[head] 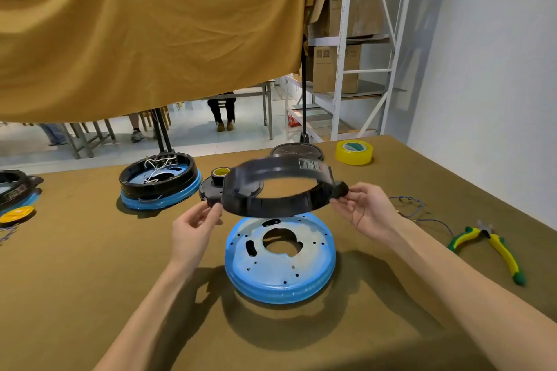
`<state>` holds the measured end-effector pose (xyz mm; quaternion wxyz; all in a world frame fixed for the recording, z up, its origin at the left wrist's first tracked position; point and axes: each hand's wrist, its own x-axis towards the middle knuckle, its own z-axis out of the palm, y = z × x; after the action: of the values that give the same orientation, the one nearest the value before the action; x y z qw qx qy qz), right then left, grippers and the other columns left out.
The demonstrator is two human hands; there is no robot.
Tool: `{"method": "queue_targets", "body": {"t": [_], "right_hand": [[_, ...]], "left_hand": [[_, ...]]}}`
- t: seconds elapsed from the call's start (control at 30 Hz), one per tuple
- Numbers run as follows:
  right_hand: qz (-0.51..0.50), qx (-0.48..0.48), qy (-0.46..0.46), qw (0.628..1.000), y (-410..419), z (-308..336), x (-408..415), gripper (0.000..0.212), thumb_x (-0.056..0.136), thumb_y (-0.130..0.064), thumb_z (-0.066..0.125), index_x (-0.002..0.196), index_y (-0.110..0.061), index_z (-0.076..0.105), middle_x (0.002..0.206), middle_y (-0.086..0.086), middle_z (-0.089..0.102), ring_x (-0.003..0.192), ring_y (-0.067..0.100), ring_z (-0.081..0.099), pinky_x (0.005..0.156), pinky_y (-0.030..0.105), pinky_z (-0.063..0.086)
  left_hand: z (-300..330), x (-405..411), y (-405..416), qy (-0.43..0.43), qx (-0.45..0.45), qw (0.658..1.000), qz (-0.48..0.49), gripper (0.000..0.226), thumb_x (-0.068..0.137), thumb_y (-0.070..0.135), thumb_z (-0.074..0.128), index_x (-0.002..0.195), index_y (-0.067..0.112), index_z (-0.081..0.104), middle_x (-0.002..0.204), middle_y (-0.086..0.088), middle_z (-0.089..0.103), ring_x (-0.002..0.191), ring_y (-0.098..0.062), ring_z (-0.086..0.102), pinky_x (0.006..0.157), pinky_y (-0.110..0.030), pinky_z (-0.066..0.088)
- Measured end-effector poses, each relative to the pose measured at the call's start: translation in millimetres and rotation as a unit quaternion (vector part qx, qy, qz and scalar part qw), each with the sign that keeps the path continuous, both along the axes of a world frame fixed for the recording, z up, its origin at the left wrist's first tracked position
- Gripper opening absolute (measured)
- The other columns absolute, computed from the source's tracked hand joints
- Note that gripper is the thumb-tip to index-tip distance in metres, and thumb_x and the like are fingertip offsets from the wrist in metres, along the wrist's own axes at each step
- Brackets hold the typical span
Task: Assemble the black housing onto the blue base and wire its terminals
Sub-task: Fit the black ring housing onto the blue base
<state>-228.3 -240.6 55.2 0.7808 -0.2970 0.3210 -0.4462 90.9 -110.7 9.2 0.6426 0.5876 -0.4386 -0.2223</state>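
**Trainee:** Why is the black housing (278,187) held above the blue base (280,259) and not resting on it?

**Instructor:** It is held clear of the base, directly over it and slightly to the far side, probably so its position can be checked before it is lowered. The left hand (193,226) pinches a tab at the left end of the ring between thumb and fingers. The right hand (363,211) pinches the matching tab at the right end in the same way. Gripping opposite ends likely keeps the ring near level and leaves the open centre unobstructed for sighting the base below.

**Trainee:** Describe the two parts.

**Instructor:** The housing is a shallow black ring, open through the middle, with a pale label on its far right wall. Motion blur hides finer detail. The base is a round blue dish lying flat on the table (90,280) between the forearms. It has a large central opening, curved slots and several small holes.

**Trainee:** And the wiring?

**Instructor:** Judged not yet begun. Loose wires (413,205) and the pliers (494,247) lie on the table to the right, untouched. A yellow tape roll (354,152) sits at the far right. A unit already fitted with wires (159,184) stands to the far left, a useful reference.
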Motion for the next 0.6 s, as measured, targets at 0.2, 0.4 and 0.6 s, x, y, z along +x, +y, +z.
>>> {"method": "queue_targets", "body": {"t": [0.2, 0.4, 0.6], "right_hand": [[0.012, -0.199, 0.247, 0.948, 7.4, -4.5, -5.2, 0.026, 0.104, -0.023, 0.06, 0.094, 0.0, 0.067, 0.061, 0.005, 0.049, 0.045, 0.016, 0.05, 0.04, 0.023, 0.038], [0.033, -0.179, 0.296, 0.937, 14.0, -22.9, -5.0, 0.03, 0.109, -0.026, 0.05, 0.093, -0.006, 0.064, 0.053, 0.0, 0.041, 0.04, 0.015, 0.037, 0.039, 0.021, 0.024], [0.026, -0.14, 0.32, 0.936, 21.2, -33.8, -0.4, 0.03, 0.109, -0.026, 0.05, 0.106, -0.003, 0.07, 0.053, 0.001, 0.041, 0.04, 0.016, 0.039, 0.037, 0.02, 0.024]], "left_hand": [[12.5, 0.5, -4.4, 0.015, -0.011, 1.0, 0.005, 0.031, 0.098, 0.043, 0.063, 0.084, 0.022, 0.08, 0.062, 0.01, 0.064, 0.055, -0.002, 0.044, 0.058, -0.026, 0.035], [-10.9, -0.2, -3.1, 0.107, 0.085, 0.99, -0.019, 0.042, 0.105, 0.032, 0.056, 0.081, 0.0, 0.071, 0.054, 0.003, 0.045, 0.056, -0.016, 0.033, 0.055, -0.031, 0.027], [-26.2, -10.2, 4.2, 0.103, 0.14, 0.985, 0.002, 0.045, 0.107, 0.034, 0.052, 0.075, 0.008, 0.069, 0.055, 0.004, 0.043, 0.059, -0.018, 0.034, 0.058, -0.032, 0.028]]}}
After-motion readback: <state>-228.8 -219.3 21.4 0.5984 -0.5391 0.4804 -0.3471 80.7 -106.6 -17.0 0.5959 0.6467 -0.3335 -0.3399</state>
